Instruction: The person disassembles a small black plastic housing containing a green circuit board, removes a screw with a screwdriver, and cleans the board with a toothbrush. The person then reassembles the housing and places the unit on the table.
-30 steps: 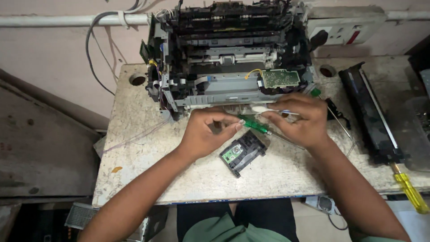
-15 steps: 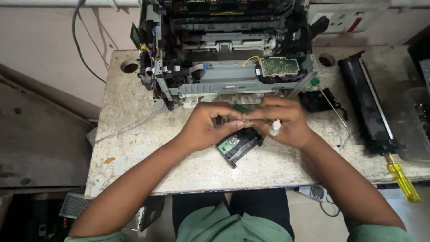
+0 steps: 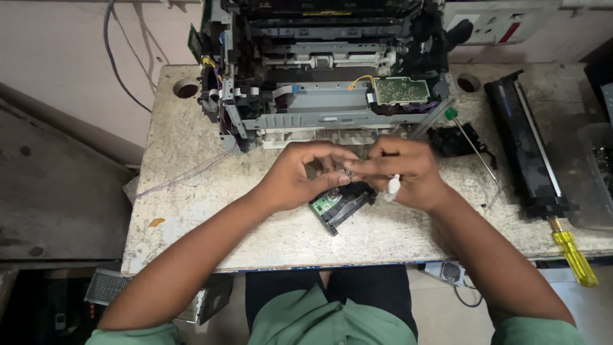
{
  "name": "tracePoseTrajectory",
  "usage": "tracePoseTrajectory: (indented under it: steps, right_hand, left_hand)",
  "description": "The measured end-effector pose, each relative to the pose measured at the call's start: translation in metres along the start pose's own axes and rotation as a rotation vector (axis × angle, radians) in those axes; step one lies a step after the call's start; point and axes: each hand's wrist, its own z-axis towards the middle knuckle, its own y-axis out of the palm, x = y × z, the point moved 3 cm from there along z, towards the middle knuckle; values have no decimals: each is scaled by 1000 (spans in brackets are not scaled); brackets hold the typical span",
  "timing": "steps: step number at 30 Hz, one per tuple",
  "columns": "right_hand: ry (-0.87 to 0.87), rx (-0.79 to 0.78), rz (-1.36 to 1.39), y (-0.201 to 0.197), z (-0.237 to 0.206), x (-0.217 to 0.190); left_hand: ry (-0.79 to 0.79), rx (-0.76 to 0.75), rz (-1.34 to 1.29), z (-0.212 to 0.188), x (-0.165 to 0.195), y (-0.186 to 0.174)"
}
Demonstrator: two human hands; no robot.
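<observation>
**At mid-frame: both hands meet over a small part**

Centre of the frame, the left hand [image 3: 300, 176] and right hand [image 3: 402, 172] pinch a tiny piece [image 3: 348, 172] between curled fingertips; what it is cannot be told. A white-tipped swab [image 3: 393, 186] pokes from the right fist. Just below lies a black module with a green board [image 3: 341, 204]. Next likely calls for fine, steady fingertip work. Upper centre stands the stripped printer [image 3: 325, 70]; a yellow-handled screwdriver [image 3: 573, 255] lies lower right.

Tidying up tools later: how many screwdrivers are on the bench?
2. A yellow-handled screwdriver lies at the bench's right front edge; a green-handled screwdriver lies right of the opened printer. Others may be hidden under the hands.
</observation>
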Motion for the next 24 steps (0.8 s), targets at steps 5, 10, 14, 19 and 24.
tracePoseTrajectory:
  steps: [5, 10, 14, 19, 24]
  right_hand:
    - [-61, -21, -131, -1, 3, -11]
    - [-57, -20, -100, -3, 6, -17]
    - [-15, -19, -73, -6, 5, -16]
    - [25, 2, -17, -7, 2, -11]
    - [72, 36, 106, -2, 6, -8]
  left_hand:
    - [-47, 9, -3, -3, 0, 0]
    - [-26, 11, -88, -3, 1, 2]
    - [-29, 23, -66, -2, 0, 3]
    - [2, 63, 41, 2, 3, 3]
    - [43, 122, -29, 2, 18, 1]
